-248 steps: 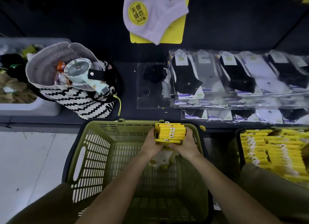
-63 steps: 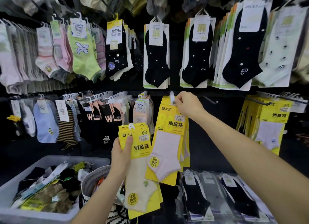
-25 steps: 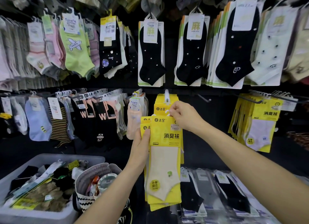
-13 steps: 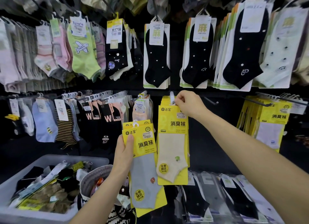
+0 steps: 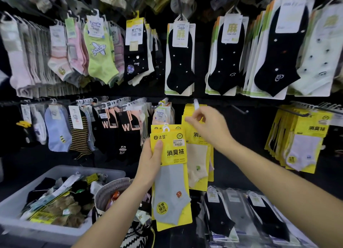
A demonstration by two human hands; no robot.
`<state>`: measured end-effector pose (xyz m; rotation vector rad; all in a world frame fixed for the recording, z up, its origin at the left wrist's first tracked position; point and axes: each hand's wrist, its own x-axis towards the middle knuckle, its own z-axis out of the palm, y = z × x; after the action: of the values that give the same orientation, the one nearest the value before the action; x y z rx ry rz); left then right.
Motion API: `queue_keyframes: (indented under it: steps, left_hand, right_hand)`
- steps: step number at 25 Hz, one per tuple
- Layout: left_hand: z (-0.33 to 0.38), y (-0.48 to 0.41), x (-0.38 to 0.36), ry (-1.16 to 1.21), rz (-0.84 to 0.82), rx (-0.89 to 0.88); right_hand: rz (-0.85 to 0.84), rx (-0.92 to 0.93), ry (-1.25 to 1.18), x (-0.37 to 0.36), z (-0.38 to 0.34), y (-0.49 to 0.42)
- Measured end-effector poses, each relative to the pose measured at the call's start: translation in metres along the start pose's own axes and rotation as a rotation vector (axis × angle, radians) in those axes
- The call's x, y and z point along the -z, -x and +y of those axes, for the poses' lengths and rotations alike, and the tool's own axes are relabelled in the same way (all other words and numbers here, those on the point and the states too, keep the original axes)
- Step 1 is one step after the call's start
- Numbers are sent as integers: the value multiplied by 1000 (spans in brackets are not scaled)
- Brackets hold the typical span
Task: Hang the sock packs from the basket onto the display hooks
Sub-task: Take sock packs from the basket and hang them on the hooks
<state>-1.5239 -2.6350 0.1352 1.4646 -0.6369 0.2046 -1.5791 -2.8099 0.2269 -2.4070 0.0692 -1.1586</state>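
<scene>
**Sock display, lower rail: packs in hand and on hook**

Left hand (image 5: 150,164): raised in front of the lower rail, thumb across the front and fingers curled behind a small stack of yellow sock packs (image 5: 171,173). The front pack shows a grey sock with a small orange mark and has a white hanger tab at its top.

Right hand (image 5: 209,127): up and to the right of the stack, just below the white-tipped hook (image 5: 196,103), fingers bent and pointing left. It is blurred by motion, so whether it pinches anything cannot be told.

Hung packs (image 5: 197,160): same yellow card, cream sock in front, several deep on that hook, just beside the held stack and partly behind it.

Further yellow packs (image 5: 304,145): on a hook at far right, well apart.

Below: grey bin (image 5: 89,170) of loose socks at lower left; striped bag (image 5: 133,235) beside it; black socks in clear wrap (image 5: 219,218) on the shelf at lower right
</scene>
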Motion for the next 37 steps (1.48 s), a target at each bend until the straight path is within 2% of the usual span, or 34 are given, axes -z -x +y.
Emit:
queue_keyframes:
  steps: [3, 9, 16, 19, 25, 30, 37]
  left_hand:
    - [5, 1, -16, 58, -20, -29]
    - [15, 3, -33, 174, -111, 43]
    - [24, 6, -41, 153, -194, -29]
    - [20, 5, -48, 163, -209, -31]
    - [10, 0, -48, 257, -62, 85]
    - [-6, -10, -18, 180, 82, 105]
    - [-19, -10, 23, 84, 166, 102]
  right_hand:
    - [-257, -111, 8, -9, -11, 21]
    - [-229, -316, -275, 6, 8, 20]
    - [-293, -147, -192, 26, 12, 5]
    - [-311, -153, -133, 28, 16, -2]
    - [-260, -171, -166, 23, 22, -5]
    - [-167, -226, -142, 27, 24, -31]
    - [-117, -204, 83, 8, 26, -44]
